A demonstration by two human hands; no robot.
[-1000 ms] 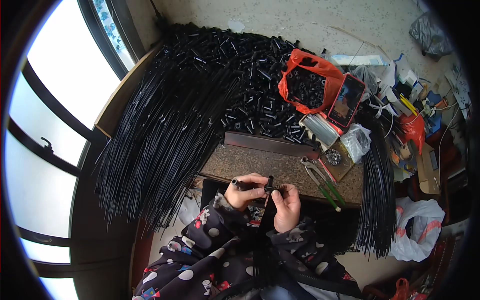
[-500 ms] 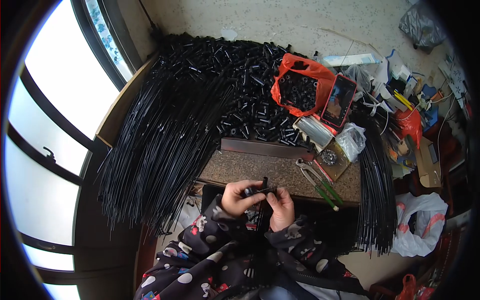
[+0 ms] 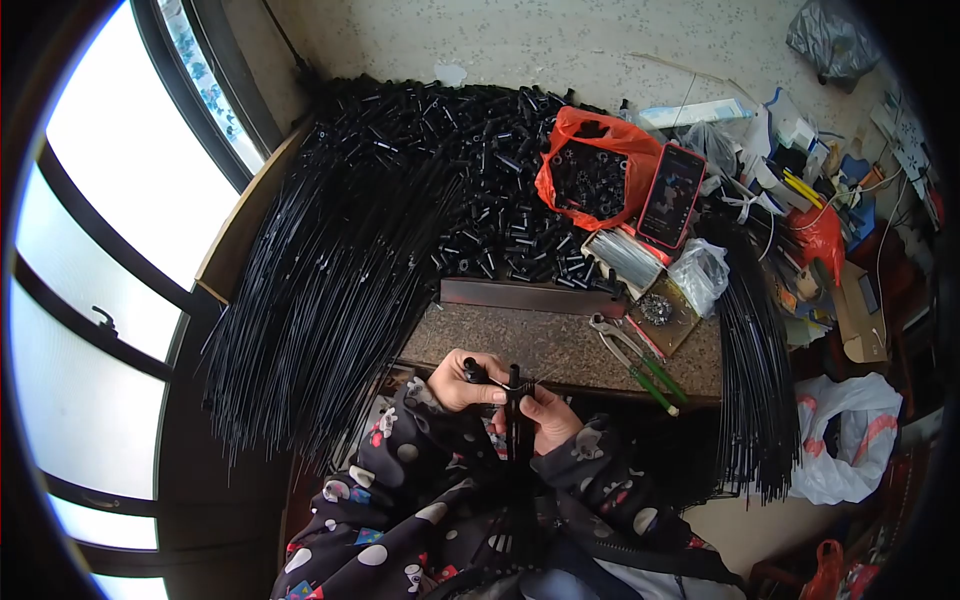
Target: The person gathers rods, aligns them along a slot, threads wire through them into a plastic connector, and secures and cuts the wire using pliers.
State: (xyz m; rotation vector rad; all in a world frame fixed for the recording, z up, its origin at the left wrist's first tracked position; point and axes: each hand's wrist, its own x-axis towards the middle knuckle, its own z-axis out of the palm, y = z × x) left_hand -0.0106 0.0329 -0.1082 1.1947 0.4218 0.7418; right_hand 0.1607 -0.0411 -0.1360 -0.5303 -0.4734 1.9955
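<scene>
In front of my chest, my left hand is closed around a short black tubular part, its round end poking up above the fingers. Close beside it, my right hand pinches dark thin rods hanging below the fingers. Between the two hands stands another black tube, upright. A fine wire sticks out past the right fingertips. How these pieces join is hidden by the fingers. Just beyond my hands lies the speckled tabletop.
Long black rods hang over the table's left side, more rods over its right. Behind a dark bar lies a heap of black tubes. A red bag, phone, wire box and green-handled pincers are to the right.
My hands have turned the pieces: the black tube between them now points up with dark rods below it. My left hand has shifted slightly left, and the camera view has tilted a little.
</scene>
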